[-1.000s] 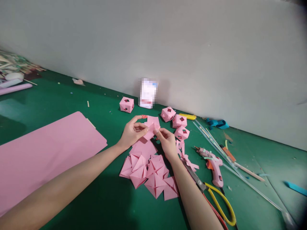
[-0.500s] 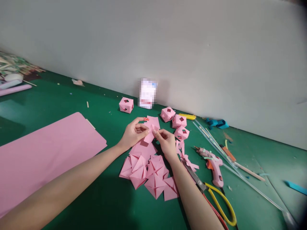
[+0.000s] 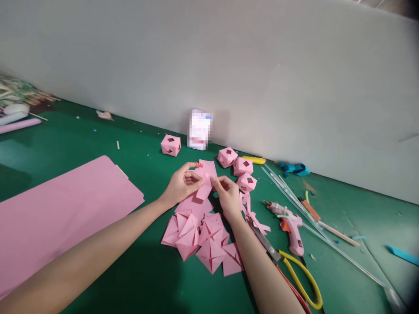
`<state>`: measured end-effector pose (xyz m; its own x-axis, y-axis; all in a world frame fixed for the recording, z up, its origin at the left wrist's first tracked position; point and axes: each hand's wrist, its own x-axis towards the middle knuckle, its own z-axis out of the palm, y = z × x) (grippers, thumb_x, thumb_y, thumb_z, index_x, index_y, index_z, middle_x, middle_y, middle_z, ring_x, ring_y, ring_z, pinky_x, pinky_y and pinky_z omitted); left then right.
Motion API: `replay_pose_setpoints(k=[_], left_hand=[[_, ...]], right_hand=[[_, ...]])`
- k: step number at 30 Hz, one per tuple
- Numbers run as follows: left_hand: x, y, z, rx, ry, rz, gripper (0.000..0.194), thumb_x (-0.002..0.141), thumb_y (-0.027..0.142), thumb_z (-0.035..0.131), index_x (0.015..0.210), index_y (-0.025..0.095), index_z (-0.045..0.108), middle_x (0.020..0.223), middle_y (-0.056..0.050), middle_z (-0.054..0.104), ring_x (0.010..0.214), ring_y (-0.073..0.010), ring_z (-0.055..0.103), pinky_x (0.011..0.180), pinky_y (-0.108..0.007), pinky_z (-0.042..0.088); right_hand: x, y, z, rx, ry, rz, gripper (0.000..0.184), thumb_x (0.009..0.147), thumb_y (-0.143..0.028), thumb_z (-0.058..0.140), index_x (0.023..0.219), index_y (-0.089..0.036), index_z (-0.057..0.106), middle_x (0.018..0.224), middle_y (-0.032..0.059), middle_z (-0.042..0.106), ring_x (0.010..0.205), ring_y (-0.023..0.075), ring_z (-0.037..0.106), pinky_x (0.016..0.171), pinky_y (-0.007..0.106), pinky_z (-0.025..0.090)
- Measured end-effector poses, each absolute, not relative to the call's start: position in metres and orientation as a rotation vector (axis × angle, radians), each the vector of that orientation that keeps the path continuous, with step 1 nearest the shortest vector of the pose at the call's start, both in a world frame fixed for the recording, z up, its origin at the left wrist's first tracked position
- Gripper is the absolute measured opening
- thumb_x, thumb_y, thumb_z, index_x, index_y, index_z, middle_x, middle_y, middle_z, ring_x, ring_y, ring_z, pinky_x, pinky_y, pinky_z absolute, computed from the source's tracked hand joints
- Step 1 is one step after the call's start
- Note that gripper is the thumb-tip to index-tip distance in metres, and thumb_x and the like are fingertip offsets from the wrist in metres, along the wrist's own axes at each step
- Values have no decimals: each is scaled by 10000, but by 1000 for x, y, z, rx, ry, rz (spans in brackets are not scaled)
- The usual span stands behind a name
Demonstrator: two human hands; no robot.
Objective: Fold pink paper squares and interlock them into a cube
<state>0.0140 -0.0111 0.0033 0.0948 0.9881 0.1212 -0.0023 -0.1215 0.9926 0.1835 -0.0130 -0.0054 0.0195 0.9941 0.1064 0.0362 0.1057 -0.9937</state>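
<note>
Over the green tabletop [image 3: 131,274], my left hand [image 3: 179,185] and right hand [image 3: 227,195] pinch folded pink paper [image 3: 204,187]; uneven pressure could skew its crease.

Matt paper [image 3: 204,188], smooth glossy tabletop [image 3: 137,274]

A small bright red covering [image 3: 199,165] is worn on the index finger of the left hand [image 3: 181,185], close to the fingertip. It is marked with paler flecks and is wrapped like a short band; whether it is made of tape, cloth or plaster cannot be told at this size. The left forearm [image 3: 108,253] is seen bare from the wrist to the edge of the view, and the right forearm [image 3: 258,261] is bared in the same way. Both are slender and smooth in outline, narrowed at the wrist and broadened farther up. The right hand [image 3: 228,197] is likewise seen uncovered, slim-fingered, its finer details blurred
</note>
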Motion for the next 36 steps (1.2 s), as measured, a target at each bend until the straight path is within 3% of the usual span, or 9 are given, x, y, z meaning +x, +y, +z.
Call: replay_pose_setpoints(k=[9, 17, 24, 30, 36], left_hand=[[14, -8, 2, 1308, 1119, 1194, 516, 721, 302, 779, 1154, 174, 531, 787, -6, 712, 756, -168, 711, 736, -280, 556], [12, -7, 5, 1186, 1161, 1312, 509, 725, 347, 774, 1133, 182, 517, 730, 24, 689, 624, -138, 654, 595, -243, 507], [12, -5, 0, 1260, 1066, 1213, 515, 718, 296, 782, 1158, 185, 538, 866, -27, 731, 818, -177, 712, 755, -280, 545], [12, -5, 2, 1194, 1110, 1254, 516, 692, 309, 807, 1129, 182, 563, 761, 6, 707, 739, -168, 701, 730, -282, 540], [13, -5, 5, 1110, 1104, 1274, 540, 680, 317, 818, 1138, 182, 565, 802, -9, 717, 795, -175, 700, 715, -262, 520]], right_hand=[[181, -14, -8, -1185, -1375, 1065, 320, 823, -485, 681, 728, -179, 675, 697, 18, 664, 642, 147, 566, 630, 265, 446], [181, -13, -5, -1170, -1357, 1178, 301, 767, -477, 728, 780, -176, 721, 765, 37, 711, 656, 157, 602, 609, 271, 474], [181, -16, -8, -1186, -1452, 1147, 268, 797, -436, 705, 721, -180, 690, 699, 26, 685, 607, 148, 573, 592, 264, 447], [179, -16, -7, -1174, -1468, 1217, 254, 792, -421, 714, 734, -174, 705, 695, 31, 684, 604, 150, 568, 581, 263, 433], [181, -16, -7, -1204, -1524, 1178, 260, 810, -411, 688, 705, -173, 676, 667, 17, 644, 595, 142, 531, 574, 263, 406]])
